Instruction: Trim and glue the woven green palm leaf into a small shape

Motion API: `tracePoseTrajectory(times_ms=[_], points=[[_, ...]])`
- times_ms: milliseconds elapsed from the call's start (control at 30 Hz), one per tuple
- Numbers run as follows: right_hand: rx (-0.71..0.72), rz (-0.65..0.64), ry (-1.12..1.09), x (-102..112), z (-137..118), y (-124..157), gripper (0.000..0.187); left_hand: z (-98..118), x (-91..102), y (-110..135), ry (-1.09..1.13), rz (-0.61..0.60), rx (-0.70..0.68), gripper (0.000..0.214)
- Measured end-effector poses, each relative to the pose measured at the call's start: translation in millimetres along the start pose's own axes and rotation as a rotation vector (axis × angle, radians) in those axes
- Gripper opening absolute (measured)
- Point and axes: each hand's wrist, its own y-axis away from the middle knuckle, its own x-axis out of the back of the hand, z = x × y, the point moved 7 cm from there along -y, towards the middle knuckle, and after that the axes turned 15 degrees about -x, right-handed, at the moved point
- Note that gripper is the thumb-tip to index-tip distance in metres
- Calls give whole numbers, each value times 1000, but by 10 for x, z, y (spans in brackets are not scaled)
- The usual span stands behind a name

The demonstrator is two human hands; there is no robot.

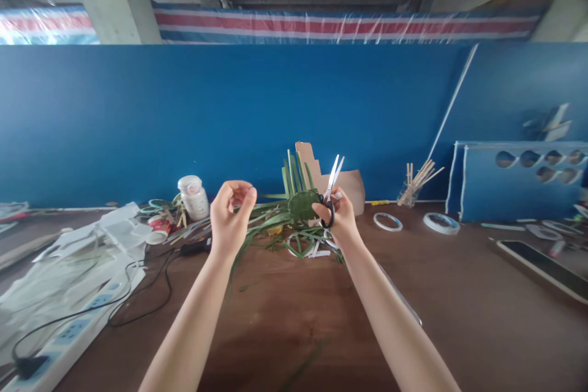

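– Left hand and right hand: what does each one grip?

– Left hand: fingers and thumb are pinched together on a green leaf strip at the near end. Right hand: closed through the black handles of a pair of scissors, whose blades point upward and stand slightly parted.

– Where is the woven piece?

– Between the two hands, raised above the brown table. The woven leaf piece is a dark green pad touching the right hand's fingers, with several loose strips standing upright from it. Whether the right hand also supports it cannot be told.

– What lies beneath and behind?

– Cut leaf scraps lie scattered on the table directly under the hands. A cardboard piece stands just behind the scissors, against the blue wall.

– And to either side?

– On the left: a white jar, a heap of white sheets, a white power strip and a black cable curling toward the left forearm. On the right: two tape rolls, a glass of wooden sticks, a blue panel with holes and a dark flat screen near the table edge, all well apart from the hands.

– Does anything block the hands?

– Only the scraps below; the forearms cross bare tabletop.
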Motion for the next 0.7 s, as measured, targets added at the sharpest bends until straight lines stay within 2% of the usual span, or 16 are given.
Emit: tracePoseTrajectory(times_ms=[33, 67, 133, 200, 233, 300, 433, 567, 700], points=[[16, 37, -11, 20, -8, 3, 32, 95, -36, 2, 57, -66, -2, 22], [32, 75, -20, 38, -19, 11, 32, 177, -120, 25, 127, -190, 19, 29], [62, 147, -33, 66, -51, 39, 31, 293, -358, 172, 211, -539, 101, 36], [91, 204, -36, 77, -97, 81, 30, 356, -596, 422, 256, -880, 167, 37], [100, 223, -31, 73, -122, 105, 30, 370, -688, 525, 281, -967, 175, 37], [106, 252, -17, 62, -165, 148, 29, 340, -825, 624, 307, -943, 171, 34], [89, 289, 11, 45, -180, 191, 28, 169, -991, 653, 370, -677, 230, 30], [77, 267, -15, 24, -115, 182, 32, 24, -980, 593, 357, -444, 330, 35], [70, 225, -86, -37, -67, 211, 34, -28, -911, 579, 390, -272, 441, 42]])
